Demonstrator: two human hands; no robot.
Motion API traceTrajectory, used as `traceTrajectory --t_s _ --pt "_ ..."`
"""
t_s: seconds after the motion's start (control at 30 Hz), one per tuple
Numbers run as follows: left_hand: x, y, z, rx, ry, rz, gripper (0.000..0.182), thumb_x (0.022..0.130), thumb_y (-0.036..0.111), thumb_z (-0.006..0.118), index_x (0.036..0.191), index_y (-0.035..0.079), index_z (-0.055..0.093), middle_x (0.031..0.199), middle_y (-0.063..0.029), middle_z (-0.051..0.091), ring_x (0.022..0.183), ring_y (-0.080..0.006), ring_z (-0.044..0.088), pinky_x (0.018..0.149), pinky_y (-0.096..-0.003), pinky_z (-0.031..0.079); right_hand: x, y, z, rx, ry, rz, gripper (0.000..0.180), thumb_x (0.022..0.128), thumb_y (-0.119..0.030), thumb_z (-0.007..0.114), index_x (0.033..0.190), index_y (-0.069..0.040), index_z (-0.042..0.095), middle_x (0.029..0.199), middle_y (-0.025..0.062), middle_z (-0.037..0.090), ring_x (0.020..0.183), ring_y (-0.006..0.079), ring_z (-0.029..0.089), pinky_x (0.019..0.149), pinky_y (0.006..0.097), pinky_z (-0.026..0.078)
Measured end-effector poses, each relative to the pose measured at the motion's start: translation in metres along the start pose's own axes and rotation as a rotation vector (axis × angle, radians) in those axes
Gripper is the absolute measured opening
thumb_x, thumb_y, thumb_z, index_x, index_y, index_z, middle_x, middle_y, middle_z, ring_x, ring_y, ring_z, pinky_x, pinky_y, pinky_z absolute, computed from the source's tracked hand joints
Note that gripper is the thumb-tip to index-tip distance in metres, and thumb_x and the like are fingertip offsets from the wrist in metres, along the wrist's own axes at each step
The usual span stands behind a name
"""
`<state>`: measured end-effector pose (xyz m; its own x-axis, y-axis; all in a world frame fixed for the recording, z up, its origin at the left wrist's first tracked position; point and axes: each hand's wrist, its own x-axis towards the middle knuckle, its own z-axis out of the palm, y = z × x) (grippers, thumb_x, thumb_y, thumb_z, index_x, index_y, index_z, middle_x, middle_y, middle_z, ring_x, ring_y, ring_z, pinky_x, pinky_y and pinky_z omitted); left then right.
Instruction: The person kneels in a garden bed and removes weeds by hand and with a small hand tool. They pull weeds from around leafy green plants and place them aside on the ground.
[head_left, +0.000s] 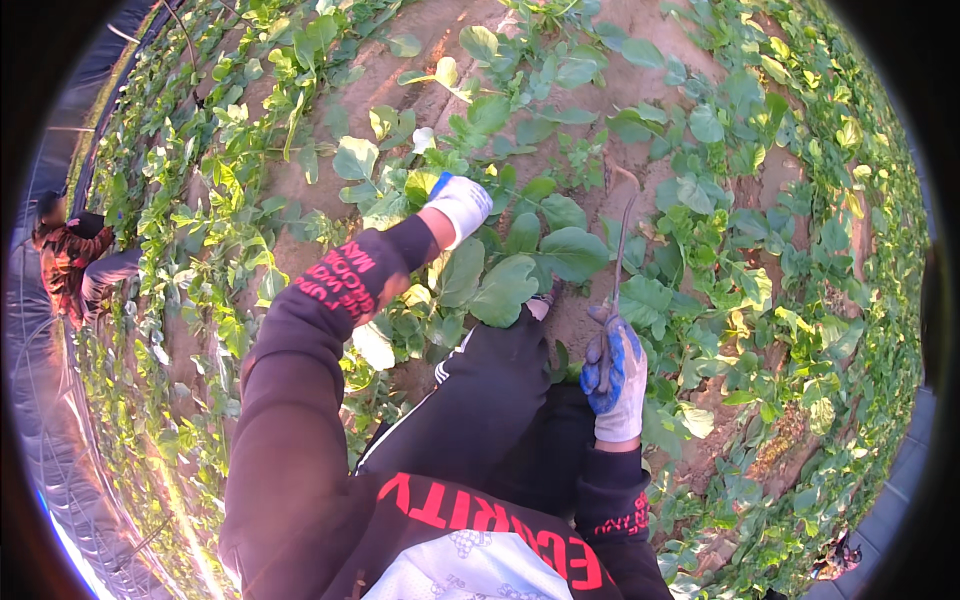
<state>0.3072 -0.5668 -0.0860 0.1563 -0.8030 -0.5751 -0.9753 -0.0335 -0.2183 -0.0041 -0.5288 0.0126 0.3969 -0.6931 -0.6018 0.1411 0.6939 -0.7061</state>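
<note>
My left hand (459, 208), in a white glove with blue coating, reaches over the leafy plants in front of me. Its fingers look curled. The back of the glove hides whether anything is in them. Broad green leaves (504, 291) of a low crop plant spread just below and to the right of this hand. My right hand (615, 379), gloved alike and smudged with soil, is closed around the handle end of a hand tool (622, 244). A thin grey metal shaft runs forward from the fist to a bent, rust-brown end near the soil.
My bent leg in black trousers (487, 390) is below the leaves. Rows of crop plants (750, 300) flank a strip of bare soil (592, 322). Another person (71, 259) crouches at the far left beside dark sheeting (45, 390). A patterned object (836, 559) lies at lower right.
</note>
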Motion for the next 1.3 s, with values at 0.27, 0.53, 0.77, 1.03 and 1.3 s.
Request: traceTrajectory --t_s 0.27,0.53,0.77,1.03,1.3 --pt "0.073 -0.004 0.071 0.206 0.059 0.116 0.015 0.080 0.013 0.061 0.089 0.011 0.074 0.089 -0.0071 0.072 0.081 -0.0247 0.070 0.062 -0.0382 0.054 0.002 0.000 -0.002 0.021 0.023 0.004 0.036 0.094 -0.030 0.055 0.116 -0.002 0.057 0.061 0.0014 0.053 0.038 0.0073 0.042 0.034 0.0206 0.032" --pt "-0.047 -0.085 -0.025 -0.730 0.496 0.017 0.025 0.081 0.021 0.063 0.102 0.008 0.064 0.085 -0.0148 0.068 0.076 -0.0291 0.067 0.067 -0.0385 0.051 -0.001 -0.005 -0.003 0.025 0.040 0.005 0.037 0.094 -0.032 0.055 0.116 -0.002 0.058 0.060 0.0002 0.052 0.038 0.0066 0.041 0.034 0.0205 0.031" --pt "-0.055 -0.192 -0.054 -0.229 0.730 -0.372 0.055 0.089 0.041 0.058 0.130 0.006 0.047 0.109 -0.0180 0.064 0.097 -0.0329 0.063 0.085 -0.0405 0.050 0.001 -0.002 -0.004 0.030 0.002 0.016 0.037 0.094 -0.032 0.055 0.116 -0.002 0.058 0.061 -0.0001 0.052 0.038 0.0064 0.041 0.034 0.0203 0.032" --pt "-0.042 -0.051 0.004 -0.247 0.419 0.343 0.027 0.079 0.023 0.063 0.104 0.015 0.063 0.120 -0.0085 0.057 0.113 -0.0289 0.054 0.093 -0.0404 0.044 -0.001 -0.005 -0.004 0.036 0.019 0.004 0.037 0.094 -0.032 0.055 0.116 -0.002 0.057 0.061 -0.0001 0.052 0.038 0.0064 0.041 0.034 0.0201 0.031" --pt "-0.063 -0.079 0.064 -0.119 0.205 -0.148 0.038 0.088 0.039 0.054 0.119 0.019 0.061 0.129 -0.0140 0.052 0.121 -0.0344 0.047 0.102 -0.0476 0.036 -0.001 -0.005 -0.003 0.034 0.015 -0.013 0.038 0.095 -0.031 0.054 0.118 -0.001 0.056 0.060 -0.0002 0.050 0.038 0.0064 0.040 0.034 0.0201 0.030"
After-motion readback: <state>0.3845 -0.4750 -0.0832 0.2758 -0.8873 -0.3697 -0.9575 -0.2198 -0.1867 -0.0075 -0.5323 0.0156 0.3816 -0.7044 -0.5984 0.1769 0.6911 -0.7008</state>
